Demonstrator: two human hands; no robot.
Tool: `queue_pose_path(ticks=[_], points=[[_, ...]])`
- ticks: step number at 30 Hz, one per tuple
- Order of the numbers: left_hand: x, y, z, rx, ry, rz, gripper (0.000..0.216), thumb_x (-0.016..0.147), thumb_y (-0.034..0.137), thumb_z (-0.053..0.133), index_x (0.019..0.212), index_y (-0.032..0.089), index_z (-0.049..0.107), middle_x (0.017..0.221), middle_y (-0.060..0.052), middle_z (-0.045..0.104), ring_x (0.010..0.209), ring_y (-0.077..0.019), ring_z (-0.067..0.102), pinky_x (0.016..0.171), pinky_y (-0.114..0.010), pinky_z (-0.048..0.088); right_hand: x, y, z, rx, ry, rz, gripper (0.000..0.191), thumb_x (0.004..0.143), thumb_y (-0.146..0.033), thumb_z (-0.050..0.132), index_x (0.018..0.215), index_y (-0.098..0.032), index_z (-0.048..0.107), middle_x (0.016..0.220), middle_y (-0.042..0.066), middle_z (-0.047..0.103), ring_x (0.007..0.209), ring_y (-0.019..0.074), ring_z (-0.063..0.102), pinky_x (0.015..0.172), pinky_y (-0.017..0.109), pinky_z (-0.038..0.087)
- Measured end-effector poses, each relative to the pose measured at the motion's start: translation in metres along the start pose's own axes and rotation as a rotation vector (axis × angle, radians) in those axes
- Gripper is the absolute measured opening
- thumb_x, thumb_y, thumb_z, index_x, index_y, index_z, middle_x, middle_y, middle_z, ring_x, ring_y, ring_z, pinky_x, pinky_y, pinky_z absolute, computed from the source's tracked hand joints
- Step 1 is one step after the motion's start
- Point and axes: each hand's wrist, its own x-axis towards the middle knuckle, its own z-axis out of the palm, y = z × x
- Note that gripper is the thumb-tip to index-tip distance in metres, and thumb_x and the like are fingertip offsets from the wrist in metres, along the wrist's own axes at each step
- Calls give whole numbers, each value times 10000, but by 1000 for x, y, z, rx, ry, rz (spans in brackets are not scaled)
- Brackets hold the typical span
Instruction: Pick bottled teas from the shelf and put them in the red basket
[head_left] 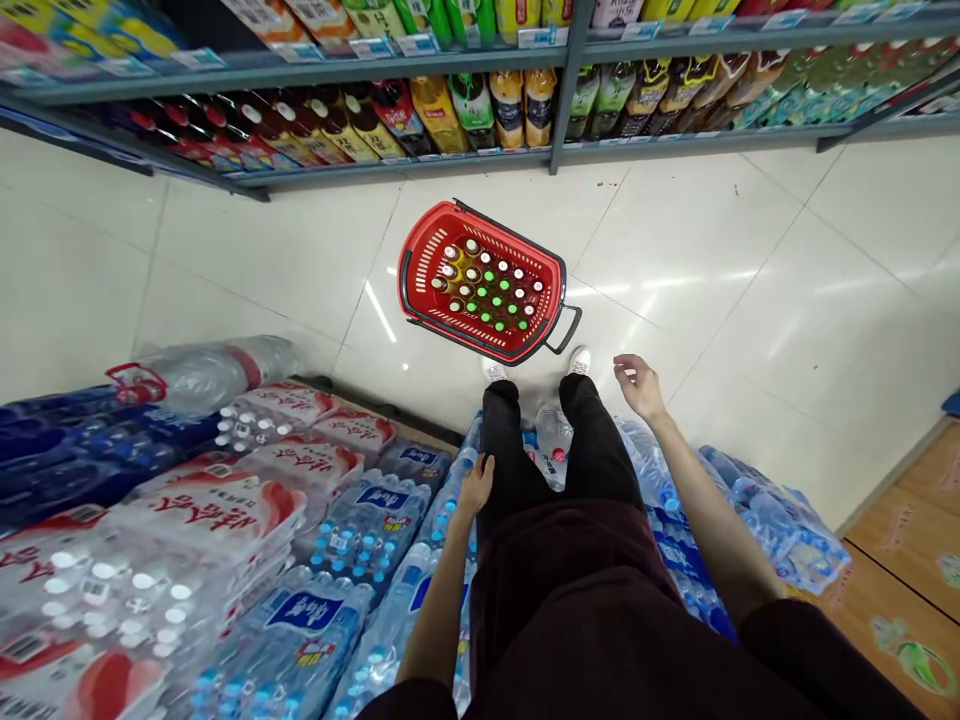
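My right hand (637,388) hangs over the floor to the right of my feet. Its fingers are loosely bent and apart, with nothing in them. Beside my left thigh, my left hand (476,487) hangs relaxed, close to the dark trouser leg; I see nothing in it and its fingers look slightly apart. A red shopping basket (424,310) stands on the floor in front of my shoes, its black pull handle (566,330) pointing toward the right foot. Inside are many upright bottles (496,300) with green, white and pale pink caps. Neither hand touches the basket.
Shelves (570,100) of drink bottles run across the far side. Shrink-wrapped water packs (300,610) and red-and-white packs (247,500) are stacked at left, with a large clear bottle (210,375) on top. More packs (780,520) and cardboard boxes (900,570) stand at right.
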Motion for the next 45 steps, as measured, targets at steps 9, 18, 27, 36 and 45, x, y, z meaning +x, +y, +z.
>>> queue_pose_path(ticks=[9, 18, 27, 36, 45], points=[[128, 52, -12, 269, 235, -60, 758, 1012, 488, 481, 1635, 141, 224, 1567, -351, 264, 1340, -518, 452, 1013, -640, 447, 88, 27, 71, 162, 103, -127, 387, 988, -474, 480, 1118, -158, 662, 1164, 99, 701, 1079, 167, 657, 953, 345, 551], [239, 47, -51, 488, 621, 447, 444, 975, 303, 501, 1355, 79, 552, 1407, -234, 508, 1299, -398, 471, 1088, -563, 423, 210, 57, 194, -52, 7, -436, 314, 970, -223, 423, 1141, -162, 678, 1163, 97, 663, 1111, 213, 584, 1033, 414, 524], [345, 122, -53, 442, 324, 933, 491, 1053, 406, 417, 1426, 114, 545, 1431, -179, 556, 1390, -350, 441, 1173, -510, 356, 317, 66, 282, -467, -172, -622, 475, 864, -40, 435, 1301, -92, 617, 1291, 172, 564, 1233, 282, 501, 1086, 465, 521], [379, 149, -67, 510, 36, 777, 393, 1058, 490, 409, 1141, 219, 680, 940, -102, 677, 934, -313, 660, 862, -401, 483, 388, 111, 342, -485, -41, -577, 381, 997, -184, 325, 1147, -69, 655, 1133, 255, 607, 1092, 304, 610, 936, 511, 572], [412, 163, -108, 301, -31, 840, 228, 1072, 364, 428, 1024, 228, 605, 809, -9, 668, 780, -222, 674, 680, -297, 438, 344, 36, 317, -1131, -353, -346, 541, 952, 3, 270, 1381, -54, 594, 1385, 242, 518, 1227, 283, 590, 958, 372, 569]])
